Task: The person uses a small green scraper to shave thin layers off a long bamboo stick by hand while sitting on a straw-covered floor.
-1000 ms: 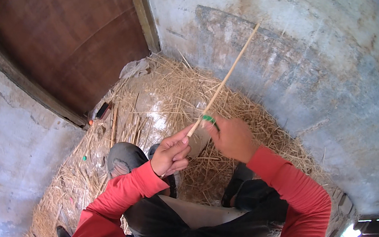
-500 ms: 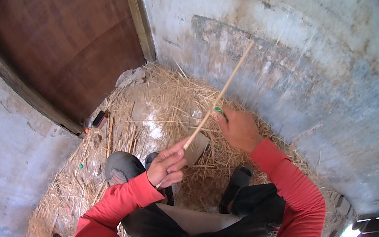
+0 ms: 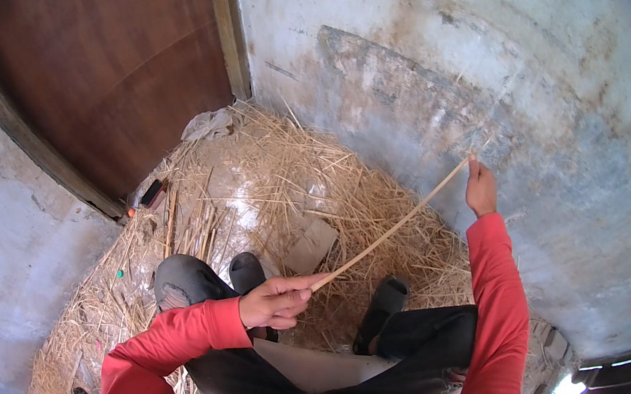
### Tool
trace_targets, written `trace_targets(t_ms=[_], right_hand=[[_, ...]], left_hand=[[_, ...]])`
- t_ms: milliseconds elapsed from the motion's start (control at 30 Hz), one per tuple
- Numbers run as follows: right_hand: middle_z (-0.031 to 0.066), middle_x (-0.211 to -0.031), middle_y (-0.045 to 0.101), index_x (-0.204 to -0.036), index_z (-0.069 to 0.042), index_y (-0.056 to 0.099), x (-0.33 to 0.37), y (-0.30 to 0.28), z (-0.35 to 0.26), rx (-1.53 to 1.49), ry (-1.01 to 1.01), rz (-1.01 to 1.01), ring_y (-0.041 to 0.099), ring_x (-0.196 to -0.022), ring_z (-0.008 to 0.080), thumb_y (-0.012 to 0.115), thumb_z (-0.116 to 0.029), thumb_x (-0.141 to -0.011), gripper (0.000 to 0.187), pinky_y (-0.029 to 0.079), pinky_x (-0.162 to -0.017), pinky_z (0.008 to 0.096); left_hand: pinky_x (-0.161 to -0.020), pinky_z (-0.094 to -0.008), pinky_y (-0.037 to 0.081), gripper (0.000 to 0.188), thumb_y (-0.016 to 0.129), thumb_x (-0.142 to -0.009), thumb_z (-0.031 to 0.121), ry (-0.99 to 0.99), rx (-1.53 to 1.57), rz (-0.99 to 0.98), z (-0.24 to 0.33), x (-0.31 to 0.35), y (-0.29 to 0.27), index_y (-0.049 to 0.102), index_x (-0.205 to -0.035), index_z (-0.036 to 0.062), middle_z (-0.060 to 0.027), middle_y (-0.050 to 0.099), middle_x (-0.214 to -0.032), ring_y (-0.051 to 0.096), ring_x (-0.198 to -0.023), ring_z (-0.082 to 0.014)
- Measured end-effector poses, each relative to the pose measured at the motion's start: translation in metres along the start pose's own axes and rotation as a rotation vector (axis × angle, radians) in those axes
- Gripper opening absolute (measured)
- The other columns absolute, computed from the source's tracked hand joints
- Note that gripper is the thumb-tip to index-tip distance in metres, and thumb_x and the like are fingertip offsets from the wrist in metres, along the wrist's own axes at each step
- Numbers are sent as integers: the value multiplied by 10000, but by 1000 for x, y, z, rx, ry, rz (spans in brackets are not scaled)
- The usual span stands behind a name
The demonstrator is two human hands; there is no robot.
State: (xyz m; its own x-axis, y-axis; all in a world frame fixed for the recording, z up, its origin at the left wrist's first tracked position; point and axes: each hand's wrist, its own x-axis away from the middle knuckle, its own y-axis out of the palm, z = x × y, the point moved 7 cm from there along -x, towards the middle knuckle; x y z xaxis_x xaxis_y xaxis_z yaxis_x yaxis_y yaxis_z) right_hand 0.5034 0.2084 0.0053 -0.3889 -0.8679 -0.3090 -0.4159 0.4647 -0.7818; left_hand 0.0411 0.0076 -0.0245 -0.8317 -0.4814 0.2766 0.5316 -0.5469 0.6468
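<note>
Between both hands: one long pale straw stalk [image 3: 388,232], stretched taut, slanting up to the right above the knees. Left hand [image 3: 277,302]: grip closed, fingers curled around the stalk's lower end. Right hand [image 3: 481,187]: arm extended, grip pinched shut on the upper end. Beneath: heap of loose straw [image 3: 269,182] on the floor, black shoes [image 3: 385,305], flat cardboard piece [image 3: 313,244]. Beyond: stained concrete wall [image 3: 450,62], brown wooden door [image 3: 91,57] at left.

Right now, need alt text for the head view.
A seated person in red sleeves holds a long thin pale straw strip taut between the left hand near the knees and the raised right hand. Loose yellow straw covers the concrete floor by a brown wooden door.
</note>
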Motion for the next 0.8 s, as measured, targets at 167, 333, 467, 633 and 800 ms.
trace_targets(t_ms=[167, 333, 467, 633, 800], right_hand=[[353, -1032, 687, -1063, 56, 718, -28, -36, 75, -126, 258, 201, 645, -1035, 512, 418, -555, -1063, 681, 481, -915, 524], [315, -961, 706, -1144, 10, 718, 30, -22, -3, -79, -131, 74, 678, -963, 467, 482, -504, -1060, 571, 498, -865, 513], [277, -958, 713, -1258, -34, 683, 57, -33, -102, -148, -164, -168, 686, -907, 459, 520, -479, -1048, 518, 516, -827, 516], [248, -845, 689, -1054, 0, 708, 104, 40, -112, 263, -362, -444, 710, -831, 391, 534, -438, -1039, 472, 522, -732, 532], [249, -866, 696, -1161, -40, 640, 124, 80, -103, 693, -542, -874, 682, -830, 455, 540, -466, -1028, 457, 517, -722, 569]], left_hand=[[-457, -215, 248, 527, 425, -1129, 151, -4, -20, -234, -11, 23, 13, 300, -1641, 155, 68, 281, -659, 238, -495, -39], [-389, -219, 265, 495, 399, -1131, 177, 196, 198, 105, 18, 11, -8, 322, -1619, 138, 57, 318, -630, 264, -398, -54], [-412, -223, 255, 499, 387, -1141, 220, 306, 204, 105, 41, 2, 2, 301, -1628, 155, 62, 301, -634, 264, -407, -61], [-438, -217, 271, 506, 385, -1142, 216, 364, 198, 95, 52, -8, 6, 287, -1634, 152, 63, 307, -634, 275, -410, -63], [-462, -221, 283, 509, 371, -1143, 207, 404, 221, 94, 58, -2, -2, 271, -1635, 126, 61, 323, -635, 292, -418, -64]])
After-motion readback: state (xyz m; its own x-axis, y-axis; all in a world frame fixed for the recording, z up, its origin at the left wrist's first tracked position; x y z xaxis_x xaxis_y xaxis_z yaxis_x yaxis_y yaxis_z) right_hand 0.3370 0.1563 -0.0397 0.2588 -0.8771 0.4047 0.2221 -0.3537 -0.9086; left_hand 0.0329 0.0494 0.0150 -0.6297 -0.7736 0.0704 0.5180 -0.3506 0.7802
